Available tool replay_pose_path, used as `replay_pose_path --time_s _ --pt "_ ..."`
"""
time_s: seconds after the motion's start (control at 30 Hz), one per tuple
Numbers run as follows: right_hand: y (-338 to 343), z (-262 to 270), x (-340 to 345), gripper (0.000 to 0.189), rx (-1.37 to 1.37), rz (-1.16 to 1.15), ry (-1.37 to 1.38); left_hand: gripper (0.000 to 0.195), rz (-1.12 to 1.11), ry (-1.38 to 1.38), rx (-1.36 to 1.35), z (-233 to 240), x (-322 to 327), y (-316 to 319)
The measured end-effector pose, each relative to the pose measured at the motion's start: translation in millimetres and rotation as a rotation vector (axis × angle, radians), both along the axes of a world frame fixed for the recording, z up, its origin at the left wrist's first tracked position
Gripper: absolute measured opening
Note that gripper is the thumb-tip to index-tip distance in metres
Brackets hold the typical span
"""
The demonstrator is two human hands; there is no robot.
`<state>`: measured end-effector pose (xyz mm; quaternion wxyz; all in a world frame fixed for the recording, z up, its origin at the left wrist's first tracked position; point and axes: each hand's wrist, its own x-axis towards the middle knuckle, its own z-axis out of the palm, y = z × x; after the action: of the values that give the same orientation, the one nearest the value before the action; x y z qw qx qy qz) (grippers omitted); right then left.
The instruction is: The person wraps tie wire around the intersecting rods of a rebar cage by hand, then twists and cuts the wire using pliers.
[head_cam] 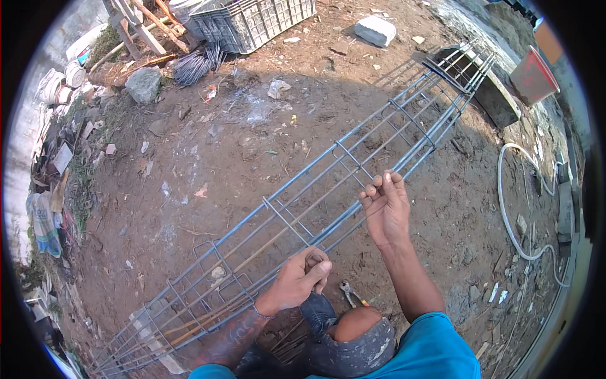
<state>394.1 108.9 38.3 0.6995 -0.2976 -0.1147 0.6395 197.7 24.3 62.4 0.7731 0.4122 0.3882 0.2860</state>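
Note:
A long rebar cage (274,217) with several wire-like stirrups runs diagonally across the view, from lower left to upper right. My left hand (300,277) is curled at the near side of the cage, thumb laid over the bent fingers; whether it holds anything is hidden. My right hand (388,208) is raised palm up beside the cage's near bars, thumb tip against the fingers. Nothing plainly shows in that pinch, though a thin wire could be too small to see. On the ground by my knee lies a pair of end-cutting pincers (351,293) with coloured handle ends.
A curved grey slab (502,102) supports the cage's far end, beside a bucket (534,78). A block (173,362) lies under its near end. A pale hose (502,199) loops at right. Beyond are a plastic crate (255,26), a bundle of wires (195,67) and a rock (143,85).

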Motion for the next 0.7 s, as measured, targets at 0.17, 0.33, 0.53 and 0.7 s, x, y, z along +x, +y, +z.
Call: replay_pose_path --time_s 0.17,0.33,0.53,0.7 --pt "-4 5 -10 0.006 0.12 -0.042 -0.204 0.051 0.14 -0.045 -0.25 -19 -1 -19" --pt "-20 13 0 0.007 0.051 0.035 -0.596 0.062 -0.023 0.367 0.216 -53 28 -46" --pt "-47 9 -28 0.028 -0.069 0.121 -0.71 0.057 0.157 -0.076 -0.273 -81 58 -78" --pt "-36 8 -44 0.024 -0.078 0.349 -0.883 0.056 0.312 -0.038 -0.172 -122 81 -93"
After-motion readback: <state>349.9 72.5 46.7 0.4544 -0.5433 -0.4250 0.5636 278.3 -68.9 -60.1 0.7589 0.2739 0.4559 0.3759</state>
